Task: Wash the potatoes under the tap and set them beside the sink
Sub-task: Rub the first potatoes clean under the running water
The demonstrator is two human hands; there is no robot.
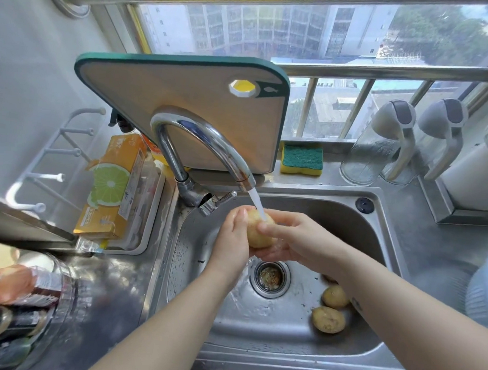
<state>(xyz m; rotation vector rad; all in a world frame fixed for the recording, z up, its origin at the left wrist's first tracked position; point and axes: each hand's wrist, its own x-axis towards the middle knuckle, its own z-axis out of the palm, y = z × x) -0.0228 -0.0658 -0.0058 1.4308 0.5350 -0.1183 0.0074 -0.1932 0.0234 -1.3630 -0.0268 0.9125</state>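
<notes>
Head view looks down into a steel sink (pixel 198 256) where the tap (pixel 199 142) arcs over the basin and its stream of water (pixel 257 201) lands on the top of a potato (pixel 258 231). That potato sits between both hands, above the drain strainer (pixel 270 278). The left hand (pixel 234 235) wraps its curled fingers round the near-left side, while the right hand (pixel 291 239) cups it from below, thumb laid across the top. Held this way the runoff falls straight into the basin, and each palm can rub the skin as the potato turns (a two-handed grasp also suits a wet, slippery thing). Two more potatoes (pixel 335 296) (pixel 328 319) lie on the basin floor at the right, just beside the right forearm, probably waiting their turn within easy reach. A further potato (pixel 330 278) shows only as a sliver behind that forearm, so how many remain I cannot tell. None lies on the visible counter (pixel 433 248) beside the sink, so the task looks early. Most of the right hand's fingers are hidden beneath the potato. A cutting board (pixel 184 109) leaning behind the tap hides the wall there, and the bottles at the lower left are too blurred to identify.
</notes>
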